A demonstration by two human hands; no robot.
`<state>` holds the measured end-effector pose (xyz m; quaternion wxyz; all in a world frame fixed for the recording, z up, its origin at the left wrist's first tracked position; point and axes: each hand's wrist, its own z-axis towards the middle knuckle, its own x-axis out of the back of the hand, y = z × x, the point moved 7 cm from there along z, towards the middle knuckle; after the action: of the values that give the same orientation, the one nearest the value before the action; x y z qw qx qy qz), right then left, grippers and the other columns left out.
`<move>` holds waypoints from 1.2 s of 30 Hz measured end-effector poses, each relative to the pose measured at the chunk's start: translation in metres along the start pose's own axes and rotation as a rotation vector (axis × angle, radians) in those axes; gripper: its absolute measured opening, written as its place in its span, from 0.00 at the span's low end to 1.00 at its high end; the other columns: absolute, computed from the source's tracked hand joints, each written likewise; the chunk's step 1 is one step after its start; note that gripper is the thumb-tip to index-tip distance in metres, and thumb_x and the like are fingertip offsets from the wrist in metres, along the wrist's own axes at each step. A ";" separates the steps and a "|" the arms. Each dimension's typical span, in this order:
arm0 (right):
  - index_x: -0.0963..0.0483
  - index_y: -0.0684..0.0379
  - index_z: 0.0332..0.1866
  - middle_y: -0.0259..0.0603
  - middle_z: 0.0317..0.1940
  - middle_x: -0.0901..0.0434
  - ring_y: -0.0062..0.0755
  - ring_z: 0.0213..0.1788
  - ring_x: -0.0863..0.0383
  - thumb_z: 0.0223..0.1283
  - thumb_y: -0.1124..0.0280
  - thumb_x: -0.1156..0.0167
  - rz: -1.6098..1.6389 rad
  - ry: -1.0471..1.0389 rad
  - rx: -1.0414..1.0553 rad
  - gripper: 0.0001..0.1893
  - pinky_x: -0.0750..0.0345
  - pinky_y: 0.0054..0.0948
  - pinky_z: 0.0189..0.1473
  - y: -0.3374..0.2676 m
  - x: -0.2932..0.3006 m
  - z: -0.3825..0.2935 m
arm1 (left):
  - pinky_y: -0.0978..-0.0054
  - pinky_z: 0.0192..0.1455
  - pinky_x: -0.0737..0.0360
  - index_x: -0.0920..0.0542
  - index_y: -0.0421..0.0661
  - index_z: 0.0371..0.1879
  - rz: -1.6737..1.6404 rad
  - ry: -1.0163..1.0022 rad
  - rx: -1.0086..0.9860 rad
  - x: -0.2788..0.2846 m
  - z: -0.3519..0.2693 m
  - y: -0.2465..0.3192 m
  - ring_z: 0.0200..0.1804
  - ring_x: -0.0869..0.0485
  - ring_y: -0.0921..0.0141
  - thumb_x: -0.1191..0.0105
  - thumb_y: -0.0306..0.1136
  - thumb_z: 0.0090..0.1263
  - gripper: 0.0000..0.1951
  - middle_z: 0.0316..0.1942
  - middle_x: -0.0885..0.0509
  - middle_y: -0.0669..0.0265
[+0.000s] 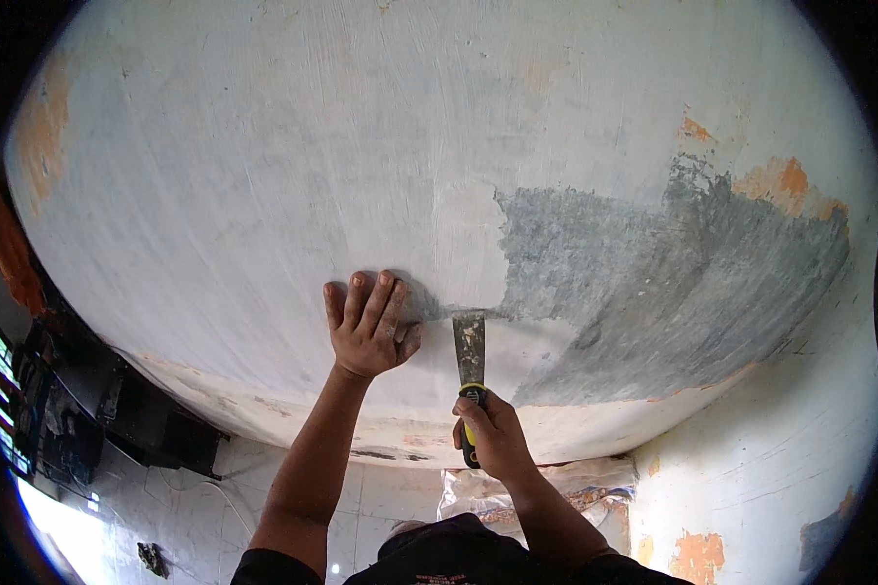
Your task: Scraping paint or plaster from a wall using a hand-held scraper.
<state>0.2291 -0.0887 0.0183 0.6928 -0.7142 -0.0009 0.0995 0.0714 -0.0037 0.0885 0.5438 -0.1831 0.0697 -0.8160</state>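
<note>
My right hand [492, 435] grips the black and yellow handle of a putty knife [470, 347]. Pale residue spots its metal blade, whose tip meets the wall [285, 183] along the lower edge of a whitish patch [472, 252]. To the left, my left hand [369, 325] lies against the white-coated wall with fingers spread, holding nothing. Right of the blade spreads a bare grey area [585, 241] with ragged edges, where the pale coating is absent. A lighter strip [527, 344] shows just below the blade's right side.
Orange patches [790, 179] mark the wall at upper right. An adjoining wall [746, 475] stands on the right. Below lies a tiled floor [380, 490] with a crumpled plastic sheet [578, 475] near the wall's foot. Black furniture [154, 424] and a thin cable [223, 497] are at lower left.
</note>
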 end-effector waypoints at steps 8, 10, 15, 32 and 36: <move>0.32 0.61 0.34 0.30 0.19 0.30 0.19 0.19 0.28 0.71 0.60 0.49 0.028 -0.020 0.019 0.14 0.32 0.23 0.23 -0.005 -0.011 0.006 | 0.41 0.73 0.56 0.30 0.44 0.64 -0.005 -0.017 -0.004 0.003 0.003 -0.001 0.73 0.42 0.52 0.55 0.54 0.69 0.31 0.68 0.33 0.54; 0.31 0.61 0.35 0.31 0.19 0.30 0.19 0.20 0.28 0.70 0.61 0.49 0.038 0.009 -0.013 0.13 0.32 0.22 0.23 0.005 -0.005 0.004 | 0.41 0.73 0.55 0.30 0.43 0.64 -0.003 -0.036 -0.017 0.003 -0.003 -0.006 0.73 0.41 0.51 0.55 0.54 0.69 0.31 0.68 0.33 0.53; 0.31 0.62 0.35 0.31 0.20 0.30 0.20 0.19 0.28 0.70 0.61 0.49 0.045 -0.004 0.032 0.14 0.31 0.23 0.23 -0.011 -0.014 0.007 | 0.47 0.74 0.54 0.28 0.46 0.63 -0.038 -0.008 0.040 -0.001 -0.024 -0.017 0.71 0.36 0.58 0.52 0.55 0.66 0.31 0.67 0.31 0.58; 0.31 0.62 0.34 0.32 0.21 0.29 0.20 0.19 0.28 0.69 0.62 0.46 0.039 0.086 0.026 0.13 0.31 0.22 0.23 0.004 -0.014 0.014 | 0.48 0.75 0.56 0.27 0.48 0.62 -0.073 -0.010 0.033 -0.004 -0.030 -0.016 0.73 0.39 0.60 0.54 0.53 0.67 0.29 0.67 0.31 0.60; 0.30 0.61 0.34 0.31 0.19 0.30 0.19 0.18 0.28 0.69 0.62 0.47 0.106 0.084 0.004 0.13 0.33 0.21 0.21 0.007 -0.025 0.014 | 0.48 0.75 0.56 0.27 0.48 0.62 -0.075 -0.012 0.015 -0.003 -0.028 -0.016 0.73 0.40 0.60 0.54 0.53 0.67 0.29 0.67 0.31 0.60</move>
<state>0.2017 -0.0790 0.0147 0.6873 -0.7155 0.0660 0.1060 0.0478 0.0029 0.0674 0.5147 -0.1867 0.0535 -0.8351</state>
